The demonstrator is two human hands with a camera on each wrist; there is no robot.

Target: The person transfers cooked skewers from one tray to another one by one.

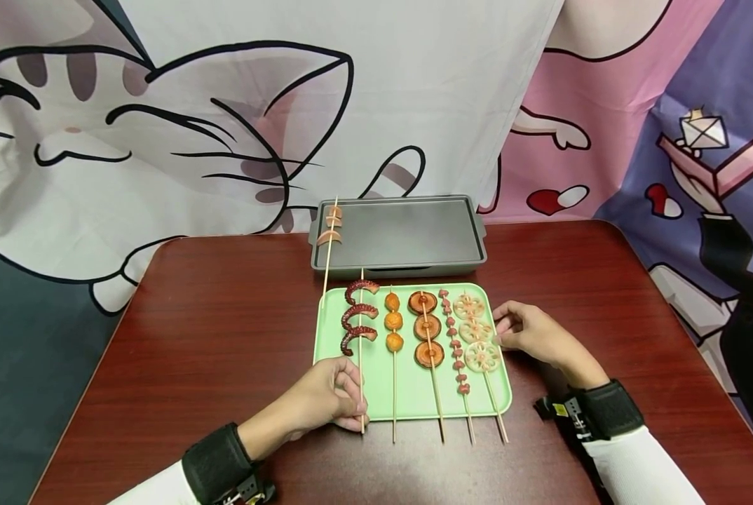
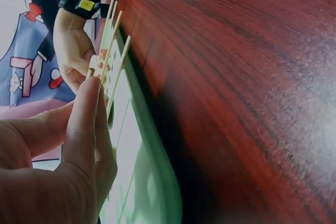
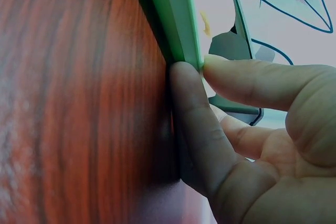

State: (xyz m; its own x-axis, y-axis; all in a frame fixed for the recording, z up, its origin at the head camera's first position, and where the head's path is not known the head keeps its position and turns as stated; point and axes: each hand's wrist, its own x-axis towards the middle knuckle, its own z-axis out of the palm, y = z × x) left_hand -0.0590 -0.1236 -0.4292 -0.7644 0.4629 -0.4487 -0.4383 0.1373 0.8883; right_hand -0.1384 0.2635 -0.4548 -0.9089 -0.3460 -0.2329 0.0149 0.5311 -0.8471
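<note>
Head view gives us the whole layout: our left hand (image 1: 326,400) pinches the bare stick end of the octopus skewer (image 1: 359,319), which lies at the left edge of the green tray (image 1: 414,400) on the counter (image 1: 225,337). Our right hand (image 1: 531,333) rests at the tray's right edge, beside the lotus root skewer (image 1: 477,337). Between those two skewers lie three others, and behind the tray sits a grey griddle pan (image 1: 408,235) with one more skewer across its left end.

From above, the right fingers are curled under and we cannot tell what they do. Only the right wrist view settles it: thumb and forefinger (image 3: 252,82) nip the tray's rim (image 3: 176,14), the other fingers loosely bent.

Left wrist view is blurred and close; the fingers (image 2: 86,124) close round a stick whose food end is hidden, and the stick ends beyond run together against the far hand.
</note>
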